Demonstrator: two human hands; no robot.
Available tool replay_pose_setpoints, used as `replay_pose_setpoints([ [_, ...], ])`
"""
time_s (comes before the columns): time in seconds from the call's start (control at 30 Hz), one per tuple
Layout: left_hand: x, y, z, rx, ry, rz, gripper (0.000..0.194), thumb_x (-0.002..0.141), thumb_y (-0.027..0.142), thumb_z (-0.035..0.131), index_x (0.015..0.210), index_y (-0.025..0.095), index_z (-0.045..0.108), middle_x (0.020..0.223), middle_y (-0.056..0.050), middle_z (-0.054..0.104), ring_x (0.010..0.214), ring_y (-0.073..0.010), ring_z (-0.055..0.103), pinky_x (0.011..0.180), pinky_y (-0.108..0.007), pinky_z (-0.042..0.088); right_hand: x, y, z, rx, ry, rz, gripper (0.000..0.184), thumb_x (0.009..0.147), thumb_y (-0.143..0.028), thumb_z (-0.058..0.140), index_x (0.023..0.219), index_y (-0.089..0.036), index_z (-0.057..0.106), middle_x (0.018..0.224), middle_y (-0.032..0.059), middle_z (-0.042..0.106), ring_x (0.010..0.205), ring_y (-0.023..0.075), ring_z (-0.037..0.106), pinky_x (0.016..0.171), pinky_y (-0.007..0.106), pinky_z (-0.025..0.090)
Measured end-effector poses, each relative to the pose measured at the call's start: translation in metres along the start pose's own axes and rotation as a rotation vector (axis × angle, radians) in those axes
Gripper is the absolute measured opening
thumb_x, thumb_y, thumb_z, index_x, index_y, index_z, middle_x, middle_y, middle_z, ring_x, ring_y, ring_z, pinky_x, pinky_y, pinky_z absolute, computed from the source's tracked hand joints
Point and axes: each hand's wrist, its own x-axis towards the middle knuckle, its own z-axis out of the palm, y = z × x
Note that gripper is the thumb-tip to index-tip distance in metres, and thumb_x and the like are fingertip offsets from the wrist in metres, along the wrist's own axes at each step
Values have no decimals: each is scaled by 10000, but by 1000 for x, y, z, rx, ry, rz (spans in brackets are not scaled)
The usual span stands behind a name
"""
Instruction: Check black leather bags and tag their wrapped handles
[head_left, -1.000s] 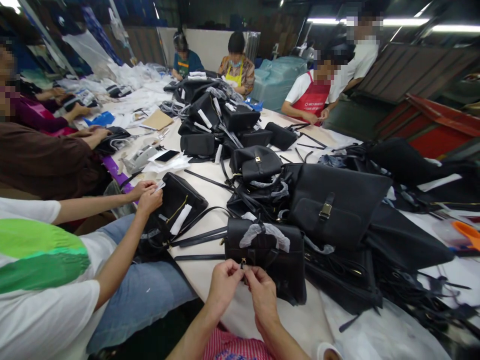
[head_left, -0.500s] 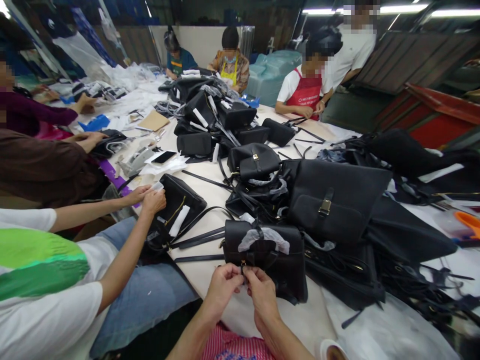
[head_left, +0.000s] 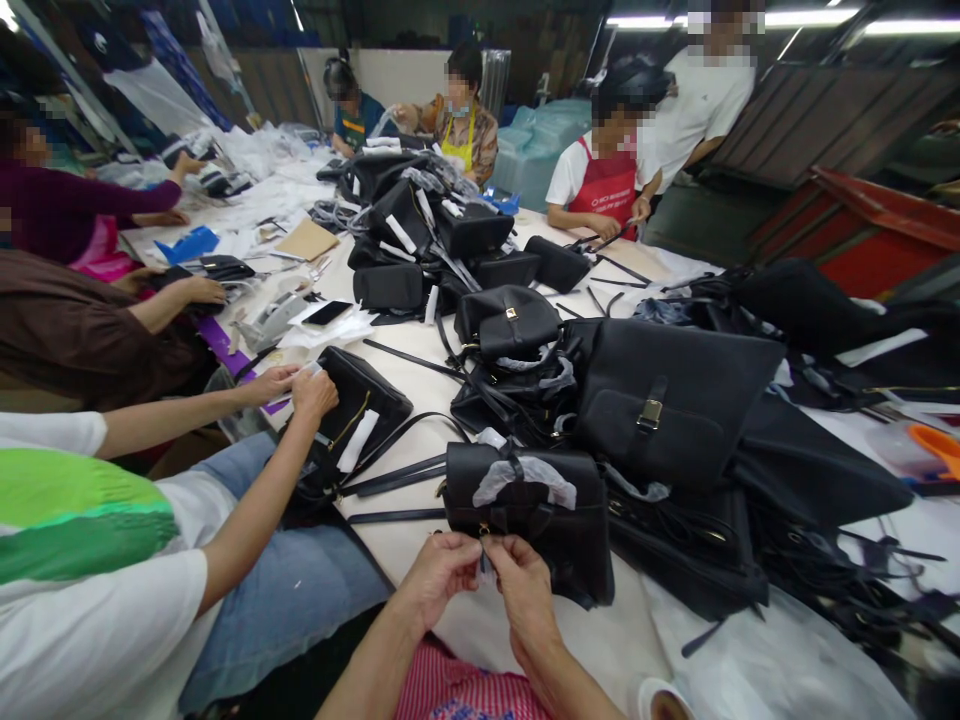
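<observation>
A black bag [head_left: 585, 530] lies in front of me on the table. Clear plastic wrap [head_left: 517, 480] covers its handle, and a small gold-coloured ring [head_left: 484, 530] shows at its edge. Just below that ring, my left hand [head_left: 442, 572] and my right hand [head_left: 519, 572] meet, fingertips pinched on a narrow black strap [head_left: 483, 563]. A wisp of clear plastic hangs between the fingers. The strap's end is partly hidden by my thumbs.
Black bags [head_left: 667, 410] are piled to the right and a larger heap [head_left: 427, 230] stands at the table's middle. On my left a co-worker's hands [head_left: 311, 385] hold something white over another black bag [head_left: 367, 390]. A cup [head_left: 664, 700] stands at the bottom edge.
My fingertips have shifted slightly on the strap, and more clear plastic shows below them. At the left, co-workers' arms have moved; the bag has barely moved.
</observation>
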Motion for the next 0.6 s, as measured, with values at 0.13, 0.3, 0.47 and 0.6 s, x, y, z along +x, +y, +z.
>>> replay_pose_setpoints([
  [0.13,1,-3,0,2,30,-14,429,446,415,891,605,125,618,518,38,542,485,-64,480,477,-199,353,0,1,-3,29,-25,7,265,530,-342,758,497,-172,558,472,-62,478,464,74,343,459,221,275],
  [0.3,-5,-4,6,40,27,0,457,500,472,856,652,138,583,557,28,584,517,-78,526,499,-199,390,1,2,-6,68,-67,43,325,518,-354,779,479,-178,510,425,-82,417,425,56,297,422,200,226],
  [0.47,-10,-5,14,115,-2,52,442,621,541,753,721,170,533,550,-13,647,480,-125,578,437,-208,380,-2,2,-5,117,-145,104,436,538,-469,789,500,-216,436,380,-93,387,359,74,332,377,216,284],
  [0.6,-9,-9,19,157,54,137,376,675,495,719,692,192,497,453,38,582,377,-90,493,358,-180,291,-1,6,-5,118,-156,104,463,561,-509,803,513,-209,453,372,-91,400,342,79,373,373,218,320],
])
